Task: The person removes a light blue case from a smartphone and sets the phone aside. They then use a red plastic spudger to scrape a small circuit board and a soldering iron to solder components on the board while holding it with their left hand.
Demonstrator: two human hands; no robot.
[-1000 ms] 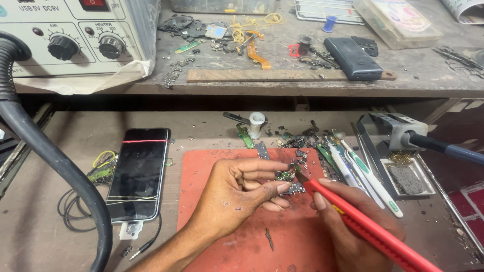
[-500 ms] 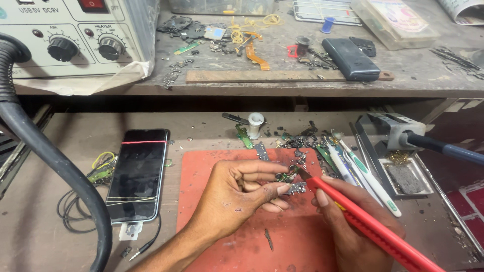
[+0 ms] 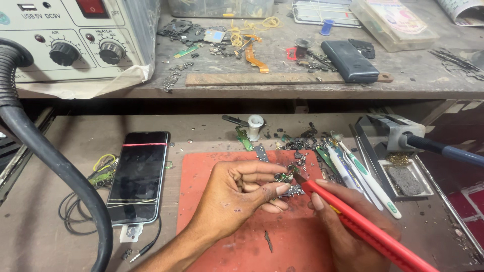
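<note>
Right hand (image 3: 348, 226) gripping red tool (image 3: 363, 224), tip on small part (image 3: 286, 177), frame centre. Left hand (image 3: 242, 194) pinching that part over red mat (image 3: 212, 201). Prying looks mid-way, part intact. Phone (image 3: 138, 176) left, untouched. Scrap boards (image 3: 302, 146) behind.

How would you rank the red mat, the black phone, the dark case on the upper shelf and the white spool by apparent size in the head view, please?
1. red mat
2. black phone
3. dark case, though farther away
4. white spool
</note>
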